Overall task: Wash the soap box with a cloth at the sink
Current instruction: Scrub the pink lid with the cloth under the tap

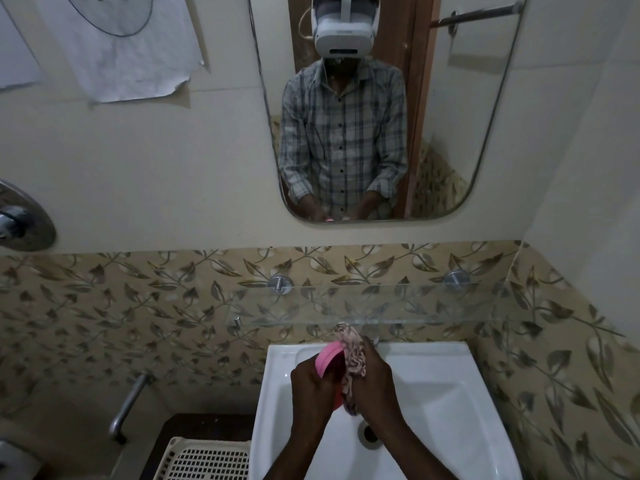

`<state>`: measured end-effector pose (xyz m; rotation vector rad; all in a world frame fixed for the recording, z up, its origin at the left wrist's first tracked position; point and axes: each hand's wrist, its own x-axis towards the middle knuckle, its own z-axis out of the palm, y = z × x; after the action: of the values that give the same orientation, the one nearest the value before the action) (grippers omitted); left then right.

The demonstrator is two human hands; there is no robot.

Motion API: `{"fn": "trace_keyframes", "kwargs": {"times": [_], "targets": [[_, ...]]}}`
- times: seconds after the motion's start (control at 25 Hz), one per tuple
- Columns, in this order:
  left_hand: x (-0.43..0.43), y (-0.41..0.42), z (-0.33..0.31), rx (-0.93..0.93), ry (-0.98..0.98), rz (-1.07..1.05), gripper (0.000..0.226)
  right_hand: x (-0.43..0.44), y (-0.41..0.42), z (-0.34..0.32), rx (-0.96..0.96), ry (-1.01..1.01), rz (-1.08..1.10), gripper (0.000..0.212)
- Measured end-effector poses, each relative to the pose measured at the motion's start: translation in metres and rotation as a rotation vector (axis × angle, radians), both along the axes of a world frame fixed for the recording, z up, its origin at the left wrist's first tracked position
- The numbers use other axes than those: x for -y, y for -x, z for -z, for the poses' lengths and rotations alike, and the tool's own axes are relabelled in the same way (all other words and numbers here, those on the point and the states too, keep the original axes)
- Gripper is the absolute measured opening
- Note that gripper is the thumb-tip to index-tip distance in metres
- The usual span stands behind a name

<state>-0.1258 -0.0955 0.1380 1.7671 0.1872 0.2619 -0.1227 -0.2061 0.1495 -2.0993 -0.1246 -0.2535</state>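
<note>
Soap box (327, 359) gripped in left hand (311, 386), above sink (450, 393).

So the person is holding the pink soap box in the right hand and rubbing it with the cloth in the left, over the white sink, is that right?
Hands are swapped. The head view shows the left hand holding the pink soap box and the right hand pressing the cloth against it, over the white sink.

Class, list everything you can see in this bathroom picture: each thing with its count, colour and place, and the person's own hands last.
soap box: 1, pink, above the sink
cloth: 1, patterned beige, against the soap box
sink: 1, white, bottom centre
drain: 1, dark, sink floor
glass shelf: 1, clear, above the sink
mirror: 1, on the wall above the shelf
paper sheet: 1, white, wall upper left
basket: 1, cream, left of the sink
left hand: 1, holds the soap box
right hand: 1, holds the cloth
</note>
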Motion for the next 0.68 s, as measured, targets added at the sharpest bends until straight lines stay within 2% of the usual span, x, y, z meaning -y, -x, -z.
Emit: {"fn": "trace_keyframes", "kwargs": {"times": [0.08, 0.16, 0.24, 0.32, 0.4, 0.48, 0.56, 0.6, 0.68], "targets": [[0.003, 0.003, -0.004, 0.051, 0.081, -0.05, 0.024, 0.001, -0.004, 0.002, -0.137, -0.128, 0.038, 0.035], [0.005, 0.001, -0.01, 0.01, 0.097, 0.007, 0.025, 0.002, -0.004, -0.005, -0.131, -0.168, 0.058, 0.041], [0.001, -0.007, -0.018, -0.083, 0.039, 0.1, 0.031, 0.002, -0.003, -0.015, -0.039, -0.07, 0.082, 0.038], [-0.001, -0.016, -0.022, -0.135, -0.126, 0.168, 0.02, 0.01, -0.005, -0.014, 0.075, 0.095, 0.025, 0.063], [-0.002, -0.018, -0.021, -0.158, -0.204, 0.197, 0.015, 0.01, -0.003, -0.016, 0.103, 0.212, -0.005, 0.055], [-0.002, -0.019, -0.012, -0.143, -0.199, 0.171, 0.015, 0.002, 0.004, -0.018, 0.16, 0.228, -0.051, 0.046], [-0.002, -0.012, -0.007, -0.112, -0.141, 0.161, 0.015, -0.002, 0.008, -0.014, 0.305, 0.247, -0.127, 0.045], [-0.002, -0.008, -0.005, -0.07, -0.105, 0.154, 0.018, 0.002, 0.005, -0.01, 0.342, 0.224, -0.11, 0.045], [-0.004, 0.0, -0.004, 0.012, -0.076, 0.144, 0.011, 0.019, -0.001, -0.005, 0.252, 0.078, -0.019, 0.05]]}}
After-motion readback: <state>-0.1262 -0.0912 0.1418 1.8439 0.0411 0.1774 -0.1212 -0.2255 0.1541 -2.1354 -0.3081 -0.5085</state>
